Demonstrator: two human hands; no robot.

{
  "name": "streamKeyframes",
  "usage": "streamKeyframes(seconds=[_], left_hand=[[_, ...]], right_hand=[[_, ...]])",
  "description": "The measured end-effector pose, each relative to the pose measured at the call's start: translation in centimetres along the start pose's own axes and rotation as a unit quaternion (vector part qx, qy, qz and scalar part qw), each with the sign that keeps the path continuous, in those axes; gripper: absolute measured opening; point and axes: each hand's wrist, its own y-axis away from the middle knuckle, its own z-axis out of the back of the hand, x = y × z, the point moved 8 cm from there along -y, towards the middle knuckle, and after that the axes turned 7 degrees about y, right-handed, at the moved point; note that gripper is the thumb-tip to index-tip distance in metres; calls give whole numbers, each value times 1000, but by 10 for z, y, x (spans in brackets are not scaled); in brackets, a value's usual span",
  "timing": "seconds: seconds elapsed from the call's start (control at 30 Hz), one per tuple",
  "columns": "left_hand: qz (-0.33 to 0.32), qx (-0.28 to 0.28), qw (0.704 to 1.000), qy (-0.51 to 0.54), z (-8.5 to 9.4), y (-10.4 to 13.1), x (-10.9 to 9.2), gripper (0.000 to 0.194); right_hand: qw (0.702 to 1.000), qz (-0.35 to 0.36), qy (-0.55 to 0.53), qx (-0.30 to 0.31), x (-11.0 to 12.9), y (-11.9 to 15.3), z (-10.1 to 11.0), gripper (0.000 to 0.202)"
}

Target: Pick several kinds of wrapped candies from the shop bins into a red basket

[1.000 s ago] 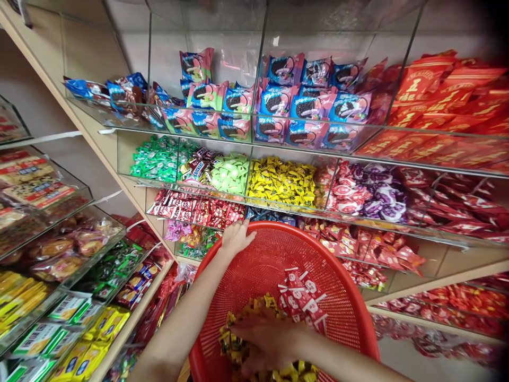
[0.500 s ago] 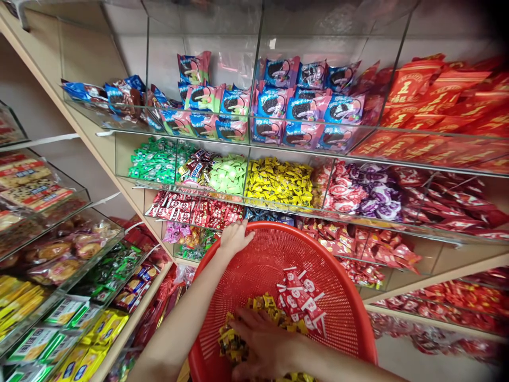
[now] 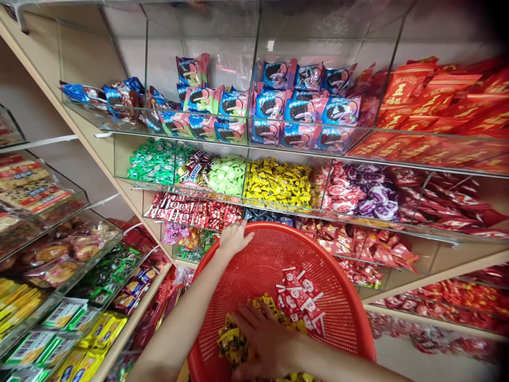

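A round red plastic basket with perforated walls is tilted toward me, low in the head view. My left hand grips its far rim, fingers hooked over the edge. Inside, my right hand lies palm down on yellow-wrapped candies, fingers stretched and apart. It covers part of that pile. Beside it, against the basket's right wall, rests a cluster of red-and-white wrapped candies.
Ahead stand glass-fronted shelves with blue cookie packs, red packets, yellow candies, green candies and purple-and-white candies. At left, another slanted shelf holds yellow packs and round pastries. The basket nearly touches the front shelves.
Little differs. My right hand shifts slightly on the yellow candies, its fingers showing more sharply. My left hand keeps its place on the rim.
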Motion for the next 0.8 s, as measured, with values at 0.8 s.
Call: streamKeyframes(seconds=[0.8], left_hand=[[-2, -13, 1000, -3, 5, 2, 0, 59]], right_hand=[[988, -139, -22, -66, -73, -4, 34, 72]])
